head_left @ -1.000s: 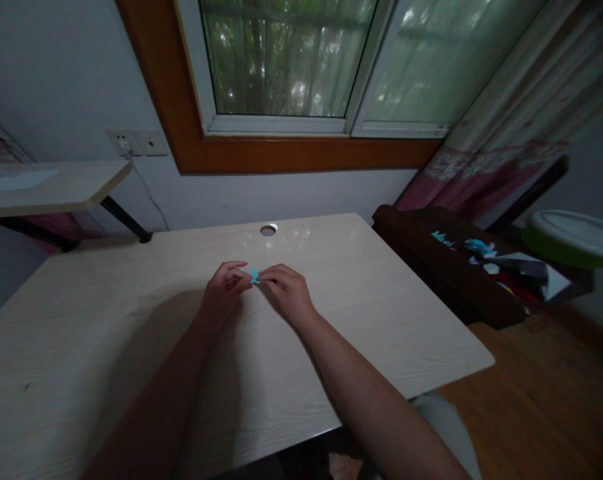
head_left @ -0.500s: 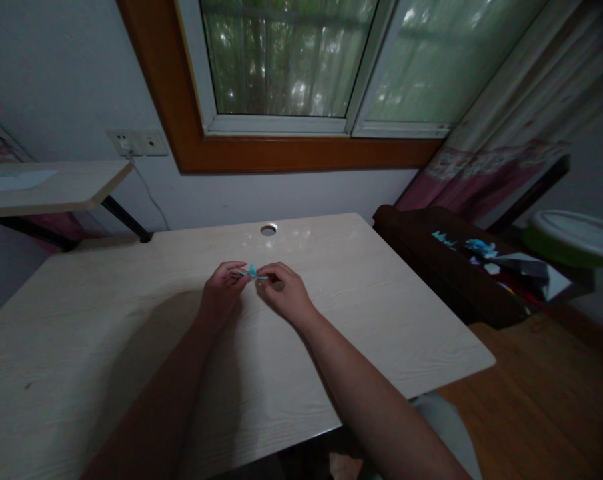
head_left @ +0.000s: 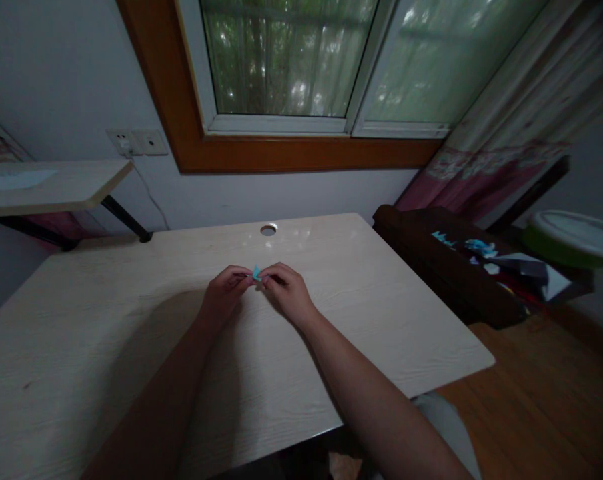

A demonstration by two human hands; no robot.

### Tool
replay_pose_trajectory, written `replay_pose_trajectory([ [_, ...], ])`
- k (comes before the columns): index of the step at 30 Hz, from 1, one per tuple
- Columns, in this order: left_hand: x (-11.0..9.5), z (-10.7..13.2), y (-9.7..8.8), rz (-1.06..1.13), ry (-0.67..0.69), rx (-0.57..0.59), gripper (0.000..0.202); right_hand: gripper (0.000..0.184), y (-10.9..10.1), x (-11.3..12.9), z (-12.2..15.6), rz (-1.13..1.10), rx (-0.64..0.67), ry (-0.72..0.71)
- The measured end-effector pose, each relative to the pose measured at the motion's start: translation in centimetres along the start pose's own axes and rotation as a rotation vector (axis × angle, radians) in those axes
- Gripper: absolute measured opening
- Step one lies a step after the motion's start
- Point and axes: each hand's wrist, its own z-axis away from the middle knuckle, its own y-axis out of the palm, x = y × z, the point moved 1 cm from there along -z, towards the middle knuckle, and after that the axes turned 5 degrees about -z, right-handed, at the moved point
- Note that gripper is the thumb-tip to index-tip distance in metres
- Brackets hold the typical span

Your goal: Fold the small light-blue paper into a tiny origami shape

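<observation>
A small folded piece of turquoise paper (head_left: 256,273) is held between my two hands, over the middle of the desk (head_left: 361,333). My left hand (head_left: 227,287) pinches its left side between thumb and fingers. On the other side, my right hand (head_left: 285,287) grips it with thumb and forefinger. One pointed tip sticks up between the fingertips; the fingers hide most of the rest. Both hands are low over the desktop, their fingertips close together.
A raised shelf (head_left: 56,190) on black legs stands at the desk's back left. Behind the hands is a round cable hole (head_left: 268,230). On the right, a dark brown bench (head_left: 416,247) holds turquoise paper pieces (head_left: 480,248), beside a green tub (head_left: 571,240) with a pale lid.
The left fingers have closed in around the paper, and both hands' fingertips are nearer each other. Less of the paper shows at the sides; its tip has shifted slightly right.
</observation>
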Motion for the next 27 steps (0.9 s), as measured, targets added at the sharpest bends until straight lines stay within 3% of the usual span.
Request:
replay_pose_trajectory([
  [8, -0.9, 0.2, 0.2, 0.033, -0.023, -0.009, 0.023, 0.018, 0.2, -0.2, 0.0, -0.113, 0.007, 0.047],
  [17, -0.1, 0.0, 0.0, -0.001, -0.009, -0.019, 0.023, 0.020, 0.0, 0.0, -0.1, -0.080, 0.007, 0.025],
  [23, 0.0, -0.1, 0.0, -0.017, -0.019, -0.061, 0.021, 0.016, 0.4, 0.0, 0.0, -0.188, 0.002, 0.109],
  [27, 0.2, -0.2, 0.0, -0.018, -0.006, -0.064, 0.021, 0.015, 0.4, -0.2, 0.0, -0.095, -0.018, 0.073],
])
